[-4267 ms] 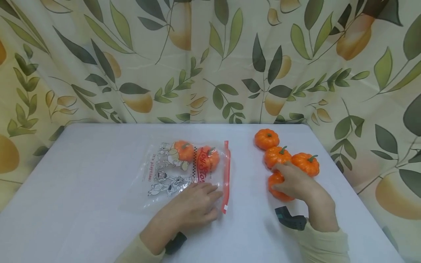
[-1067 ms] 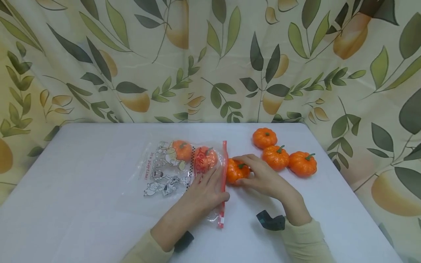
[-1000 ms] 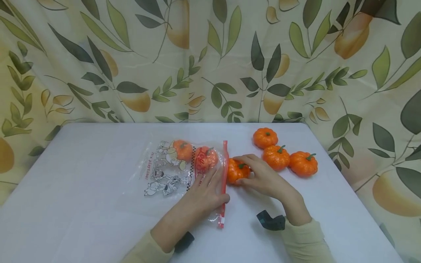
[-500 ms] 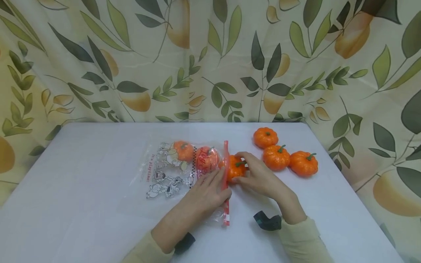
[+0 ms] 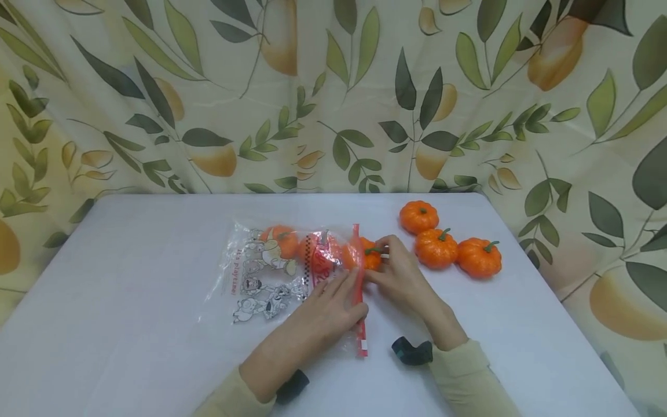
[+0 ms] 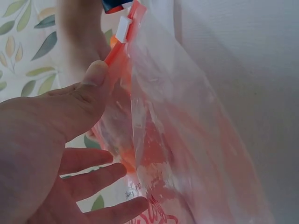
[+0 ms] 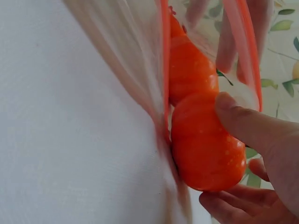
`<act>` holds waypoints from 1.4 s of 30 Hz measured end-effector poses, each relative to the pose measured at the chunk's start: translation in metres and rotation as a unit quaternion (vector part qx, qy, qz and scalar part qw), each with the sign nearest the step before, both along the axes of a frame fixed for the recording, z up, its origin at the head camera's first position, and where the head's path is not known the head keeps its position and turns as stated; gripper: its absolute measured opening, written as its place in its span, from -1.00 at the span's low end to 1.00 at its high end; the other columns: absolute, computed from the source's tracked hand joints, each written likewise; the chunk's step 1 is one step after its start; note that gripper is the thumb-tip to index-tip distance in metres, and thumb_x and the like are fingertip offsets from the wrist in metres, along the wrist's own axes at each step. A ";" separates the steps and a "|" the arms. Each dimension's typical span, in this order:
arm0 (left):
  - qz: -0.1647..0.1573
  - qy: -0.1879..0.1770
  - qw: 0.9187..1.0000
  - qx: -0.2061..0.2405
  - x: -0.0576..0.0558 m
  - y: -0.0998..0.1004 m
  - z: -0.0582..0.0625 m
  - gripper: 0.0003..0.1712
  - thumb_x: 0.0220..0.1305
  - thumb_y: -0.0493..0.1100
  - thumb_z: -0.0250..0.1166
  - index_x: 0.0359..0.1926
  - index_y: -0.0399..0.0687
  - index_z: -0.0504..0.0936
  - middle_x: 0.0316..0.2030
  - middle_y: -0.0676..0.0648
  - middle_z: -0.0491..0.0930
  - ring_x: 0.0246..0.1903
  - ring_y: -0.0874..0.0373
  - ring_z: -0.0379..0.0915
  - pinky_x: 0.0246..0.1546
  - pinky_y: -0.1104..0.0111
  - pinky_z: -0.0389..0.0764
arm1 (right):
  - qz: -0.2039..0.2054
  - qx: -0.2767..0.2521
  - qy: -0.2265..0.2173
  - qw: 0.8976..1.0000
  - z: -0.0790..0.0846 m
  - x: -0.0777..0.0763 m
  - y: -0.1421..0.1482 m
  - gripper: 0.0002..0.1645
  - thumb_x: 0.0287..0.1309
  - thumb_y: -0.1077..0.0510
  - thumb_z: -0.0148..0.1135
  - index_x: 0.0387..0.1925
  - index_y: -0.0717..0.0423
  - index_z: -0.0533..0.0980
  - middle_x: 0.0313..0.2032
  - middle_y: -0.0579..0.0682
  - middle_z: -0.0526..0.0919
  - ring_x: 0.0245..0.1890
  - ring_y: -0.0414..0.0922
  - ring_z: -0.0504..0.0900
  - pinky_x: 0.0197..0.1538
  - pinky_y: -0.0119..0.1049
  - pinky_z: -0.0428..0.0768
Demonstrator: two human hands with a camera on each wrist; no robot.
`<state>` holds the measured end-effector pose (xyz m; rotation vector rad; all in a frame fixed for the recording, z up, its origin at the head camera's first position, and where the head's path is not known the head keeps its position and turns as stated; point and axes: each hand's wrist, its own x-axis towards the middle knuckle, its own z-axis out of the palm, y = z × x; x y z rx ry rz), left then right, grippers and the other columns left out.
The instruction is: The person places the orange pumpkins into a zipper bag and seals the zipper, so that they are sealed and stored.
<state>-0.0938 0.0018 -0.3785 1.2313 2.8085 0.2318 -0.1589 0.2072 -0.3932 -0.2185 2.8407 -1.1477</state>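
A clear zip bag (image 5: pixel 216 307) with printed cartoon figures and a red zip strip (image 5: pixel 356 233) lies on the table, mouth facing right. Inside it show two small orange pumpkins, one at the left (image 5: pixel 280 240) and another (image 7: pixel 191 70) nearer the mouth. My right hand (image 5: pixel 403 281) grips a third pumpkin (image 7: pixel 208 144) between thumb and fingers; it sits partly within the bag's mouth, touching the one ahead. My left hand (image 5: pixel 320 315) lies over the bag near the strip, fingers extended, thumb (image 6: pixel 96 74) touching the strip. The mouth's upper edge stands raised.
Three more orange pumpkins with green stems stand at the table's right: a back one (image 5: pixel 419 216), a middle one (image 5: pixel 436 249) and a right one (image 5: pixel 479 258). A leaf-patterned curtain (image 5: pixel 333 116) hangs behind the white table (image 5: pixel 130 278).
My right hand has brought a pumpkin from the right-hand group leftward and pushed it partly into the bag. The bagged pumpkins have shifted slightly left. My left hand has moved up over the strip.
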 end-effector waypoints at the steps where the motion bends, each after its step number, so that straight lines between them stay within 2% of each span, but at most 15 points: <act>1: 0.002 0.000 1.000 -0.002 0.000 0.000 0.000 -0.67 0.36 -0.19 0.23 0.06 0.18 0.38 0.56 -0.19 -0.04 0.53 -0.19 -0.06 0.41 -0.11 0.27 | 0.002 -0.012 -0.004 1.000 -0.001 -0.001 -0.001 -0.32 0.06 0.07 0.49 0.08 0.18 0.29 0.14 0.20 0.48 0.22 0.17 0.51 0.25 0.06 0.56; 5: 0.005 -0.004 1.000 -0.006 -0.001 -0.002 0.001 -0.64 0.33 -0.20 0.28 0.07 0.18 0.40 0.56 -0.18 -0.04 0.54 -0.18 -0.07 0.40 -0.12 0.29 | 0.021 -0.053 -0.037 0.998 -0.005 -0.002 0.002 -0.37 0.09 0.08 0.48 0.03 0.12 0.26 0.22 0.17 0.45 0.25 0.17 0.51 0.25 0.04 0.56; 8: 0.008 -0.023 1.000 -0.002 -0.002 -0.003 0.002 -0.58 0.28 -0.21 0.34 0.06 0.20 0.39 0.57 -0.16 -0.06 0.54 -0.17 -0.10 0.41 -0.13 0.25 | 0.045 -0.073 -0.056 0.995 -0.007 -0.001 0.007 -0.41 0.15 0.11 0.42 0.03 0.05 0.23 0.29 0.15 0.43 0.29 0.19 0.50 0.25 0.06 0.54; 13: 0.013 -0.050 0.999 0.007 -0.004 -0.004 0.003 -0.58 0.28 -0.19 0.33 0.07 0.20 0.38 0.58 -0.15 -0.08 0.56 -0.15 -0.15 0.45 -0.12 0.17 | 0.070 -0.087 -0.059 0.992 -0.007 0.000 0.010 -0.48 0.19 0.15 0.36 0.05 0.00 0.25 0.32 0.13 0.44 0.31 0.20 0.49 0.26 0.08 0.52; 21: -0.008 -0.023 1.000 0.016 -0.003 -0.004 0.002 -0.65 0.33 -0.24 0.23 0.06 0.18 0.40 0.54 -0.21 0.04 0.53 -0.19 -0.06 0.43 -0.10 0.23 | 0.045 -0.120 -0.046 0.991 -0.012 -0.002 0.001 -0.49 0.20 0.18 0.37 0.00 0.08 0.23 0.32 0.16 0.42 0.27 0.20 0.52 0.22 0.03 0.56; 25: -0.005 -0.045 0.999 0.020 -0.004 -0.005 0.002 -0.64 0.33 -0.20 0.24 0.07 0.19 0.38 0.56 -0.18 -0.01 0.55 -0.17 -0.12 0.46 -0.10 0.18 | 0.039 -0.124 -0.044 0.990 -0.016 -0.003 -0.002 -0.51 0.21 0.17 0.35 -0.01 0.09 0.23 0.35 0.16 0.38 0.29 0.17 0.51 0.24 0.00 0.55; 30: 0.001 -0.055 0.998 0.020 -0.005 -0.006 0.002 -0.68 0.37 -0.17 0.22 0.07 0.21 0.39 0.56 -0.17 -0.03 0.56 -0.15 -0.14 0.46 -0.10 0.18 | 0.056 -0.121 -0.054 0.990 -0.016 -0.001 0.000 -0.56 0.24 0.15 0.33 -0.02 0.02 0.26 0.33 0.10 0.43 0.30 0.13 0.51 0.24 0.02 0.55; 35: 0.001 -0.061 0.998 0.030 -0.006 -0.006 0.003 -0.69 0.38 -0.12 0.20 0.07 0.20 0.35 0.57 -0.15 -0.04 0.56 -0.14 -0.14 0.47 -0.10 0.16 | 0.069 -0.108 -0.051 0.990 -0.015 0.000 0.001 -0.55 0.26 0.10 0.31 0.08 -0.08 0.31 0.29 0.07 0.47 0.31 0.11 0.50 0.25 0.02 0.54; 37: 0.008 -0.074 0.996 0.040 -0.007 -0.006 0.002 -0.69 0.39 -0.08 0.16 0.09 0.18 0.34 0.57 -0.13 -0.04 0.56 -0.12 -0.15 0.49 -0.08 0.11 | 0.074 -0.103 -0.050 0.991 -0.014 0.001 0.000 -0.53 0.27 0.09 0.31 0.12 -0.12 0.31 0.29 0.07 0.47 0.31 0.10 0.50 0.27 0.02 0.53; 42: 0.006 -0.079 0.996 0.041 -0.007 -0.006 0.002 -0.76 0.41 -0.09 0.14 0.05 0.18 0.37 0.56 -0.13 -0.02 0.56 -0.12 -0.14 0.48 -0.09 0.12 | 0.074 -0.105 -0.046 0.991 -0.016 0.001 0.000 -0.53 0.28 0.10 0.29 0.15 -0.12 0.34 0.28 0.05 0.49 0.29 0.09 0.52 0.26 0.01 0.54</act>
